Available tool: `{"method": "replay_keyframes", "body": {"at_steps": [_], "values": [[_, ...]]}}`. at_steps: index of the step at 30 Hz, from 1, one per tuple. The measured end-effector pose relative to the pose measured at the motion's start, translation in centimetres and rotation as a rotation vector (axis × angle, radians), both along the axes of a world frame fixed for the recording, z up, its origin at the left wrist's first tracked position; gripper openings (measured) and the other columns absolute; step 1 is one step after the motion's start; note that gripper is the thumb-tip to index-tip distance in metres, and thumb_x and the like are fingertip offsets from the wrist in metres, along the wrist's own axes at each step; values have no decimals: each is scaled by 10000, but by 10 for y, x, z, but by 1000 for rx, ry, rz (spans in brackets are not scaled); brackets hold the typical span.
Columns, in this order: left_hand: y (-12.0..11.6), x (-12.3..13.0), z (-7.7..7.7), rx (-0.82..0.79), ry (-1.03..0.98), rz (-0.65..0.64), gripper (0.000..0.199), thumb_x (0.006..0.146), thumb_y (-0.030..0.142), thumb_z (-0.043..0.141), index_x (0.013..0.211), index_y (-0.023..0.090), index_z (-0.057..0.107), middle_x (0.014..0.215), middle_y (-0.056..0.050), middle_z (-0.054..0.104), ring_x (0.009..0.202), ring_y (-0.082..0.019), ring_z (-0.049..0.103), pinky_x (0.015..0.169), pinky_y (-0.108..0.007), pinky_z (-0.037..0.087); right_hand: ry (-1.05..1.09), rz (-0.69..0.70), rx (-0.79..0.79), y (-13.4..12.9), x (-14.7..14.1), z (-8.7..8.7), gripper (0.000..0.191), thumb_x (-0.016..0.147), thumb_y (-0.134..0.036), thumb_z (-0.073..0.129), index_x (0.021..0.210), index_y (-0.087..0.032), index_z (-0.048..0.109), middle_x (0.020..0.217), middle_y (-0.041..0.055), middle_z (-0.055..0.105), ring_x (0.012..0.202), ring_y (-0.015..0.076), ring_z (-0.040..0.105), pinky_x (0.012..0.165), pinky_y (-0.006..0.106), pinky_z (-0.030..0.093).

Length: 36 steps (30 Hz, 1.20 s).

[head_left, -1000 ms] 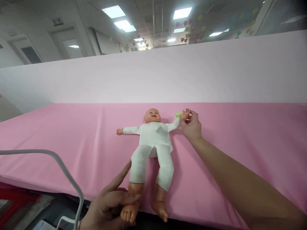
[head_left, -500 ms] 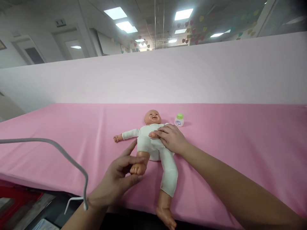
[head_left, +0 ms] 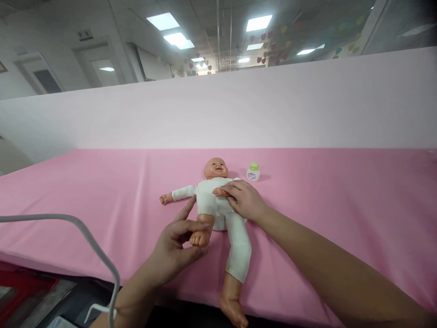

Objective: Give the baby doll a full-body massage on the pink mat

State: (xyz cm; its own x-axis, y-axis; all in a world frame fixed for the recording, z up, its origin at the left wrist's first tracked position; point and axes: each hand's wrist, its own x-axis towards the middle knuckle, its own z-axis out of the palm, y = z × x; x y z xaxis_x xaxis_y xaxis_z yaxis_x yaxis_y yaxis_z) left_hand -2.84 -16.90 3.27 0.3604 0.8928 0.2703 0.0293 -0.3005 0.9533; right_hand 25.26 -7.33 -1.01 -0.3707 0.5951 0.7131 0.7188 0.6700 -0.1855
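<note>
Gripping smooth plastic foot [head_left: 200,238] of cloth-bodied doll [head_left: 238,243] in left hand [head_left: 175,246], clasping its arm [head_left: 221,192], seemingly at the wrist, in right hand [head_left: 246,199].

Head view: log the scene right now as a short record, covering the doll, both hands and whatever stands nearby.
baby doll: on its back, white cloth body
left hand: holding the foot of the bent leg
right hand: over one folded arm; doll's hand visible
other arm: out sideways
other leg: extended toward the camera
small bottle: upright, green cap, beside the doll's head
surface: pink cover
</note>
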Motion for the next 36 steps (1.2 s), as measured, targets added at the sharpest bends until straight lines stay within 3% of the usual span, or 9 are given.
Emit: {"method": "replay_keyframes", "body": {"at_steps": [4,7,11,17,22,27,30,32,36], "values": [[-31,-16,-3,1,108,-14,330,739,255,905,1061,252,835,1744,-80,265,1571,-457,263,1088,-474,537,257,-159,-92,2,9,3,363,912,-210,634,1270,-261,666,1157,73,758,1018,258,700,884,415,579],[-46,-28,-14,-58,177,-6,290,743,247,895,1027,242,836,1767,-79,174,1449,-466,488,928,-406,624,553,-344,-157,9,32,4,440,914,-348,663,1339,-254,601,1174,78,756,969,244,727,823,379,601],[-55,-44,-32,-90,139,-15,328,709,254,919,1024,249,829,1745,-108,250,1334,-450,613,906,-444,631,773,-607,-321,22,74,-1,493,899,-446,672,1345,-259,577,1117,73,764,910,242,738,805,375,595],[-58,-54,-46,-137,69,-6,332,710,304,926,1022,264,820,1697,-128,370,1461,-448,479,1094,-576,498,786,-812,-696,36,113,-19,506,822,-459,729,1244,-216,594,1015,117,755,808,279,719,709,409,582],[-58,-53,-45,-101,87,3,318,703,294,927,1003,261,824,1684,-124,398,1421,-450,528,1079,-566,515,690,-842,-724,34,110,-18,508,842,-498,699,1247,-212,590,1014,132,749,813,300,716,706,432,572],[-53,-46,-29,-92,68,-27,305,718,231,915,1012,245,834,1756,-114,210,952,-299,787,741,-362,643,674,-707,-390,17,78,5,575,892,-397,658,1422,-240,498,1171,104,749,915,272,736,766,385,582],[-43,-37,-17,-72,78,-9,289,741,243,905,1022,244,837,1760,-94,210,1214,-392,700,844,-383,640,564,-469,-194,4,49,15,484,915,-351,632,1388,-280,559,1263,69,732,922,230,734,793,352,594],[-34,-29,-9,-45,82,10,295,738,265,912,1023,255,838,1744,-80,271,1469,-453,469,1033,-463,574,405,-346,-128,-1,32,15,425,902,-321,647,1325,-285,625,1253,57,740,1002,249,719,836,367,594],[-15,-13,-1,-22,56,24,311,713,292,933,1011,275,845,1714,-70,344,1574,-449,268,1183,-563,435,122,-177,-20,-3,10,5,330,900,-222,644,1221,-265,710,1126,73,763,1044,286,686,905,436,574]]}}
